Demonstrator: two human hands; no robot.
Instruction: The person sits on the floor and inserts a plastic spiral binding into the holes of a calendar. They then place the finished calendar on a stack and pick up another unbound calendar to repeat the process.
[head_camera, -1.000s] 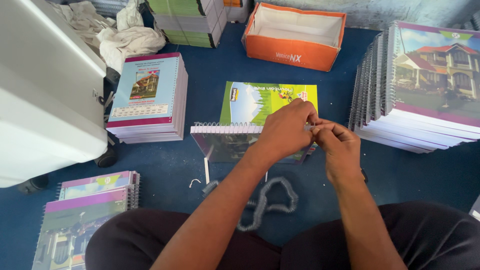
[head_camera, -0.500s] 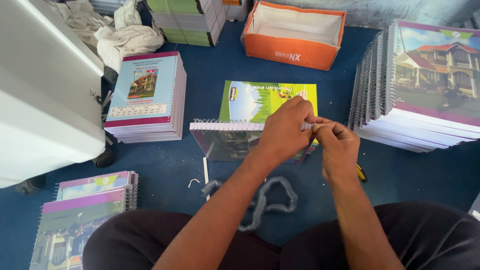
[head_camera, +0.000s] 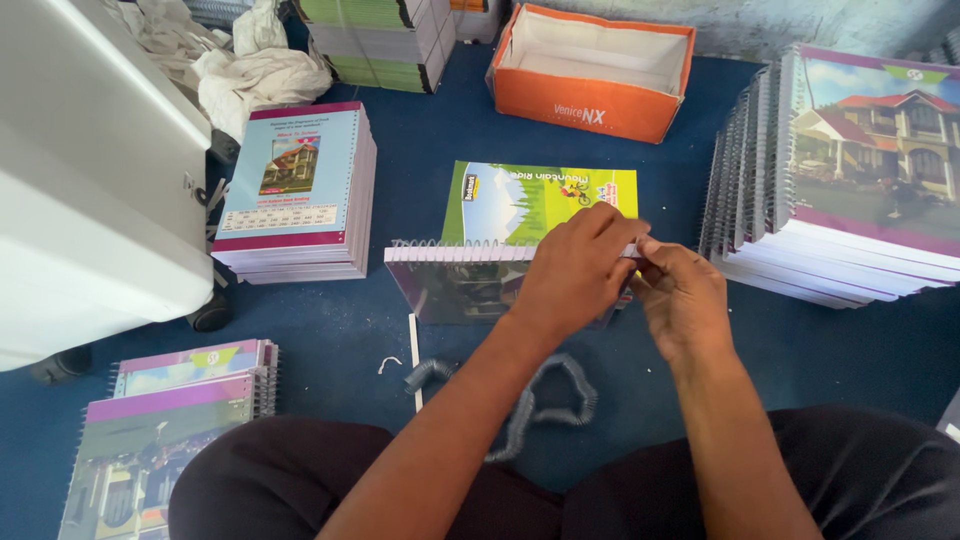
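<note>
Barely anything has shifted since half a second back: both hands stay pinched together at the right end of the wire spiral, and the stacks around them sit where they were.

Sweeping from the left: a big white machine fills the edge, with a heap of pale cloth behind it. Below, on the blue floor, lies a stack of purple-edged notebooks. Next comes a tidy stack of blue-covered books. Dead centre, the spiral notebook sits on the floor, its green cover flipped open beyond the wire spiral. In front of it, a loose grey coil snakes near the knees. The left hand reaches across, fingers closed on the spiral's right end; the right hand meets it, fingertips pinching the same spot. Behind them stands an orange box, and far right a tall stack of house-cover notebooks.

It looks like the binding step, finishing off the wire's end. Next would call for a firm, small twist or tuck while the book stays steady.

Whether a tool is held is unclear, since the fingers hide the wire's tip. The machine and the right stack are cut off at the edges.
</note>
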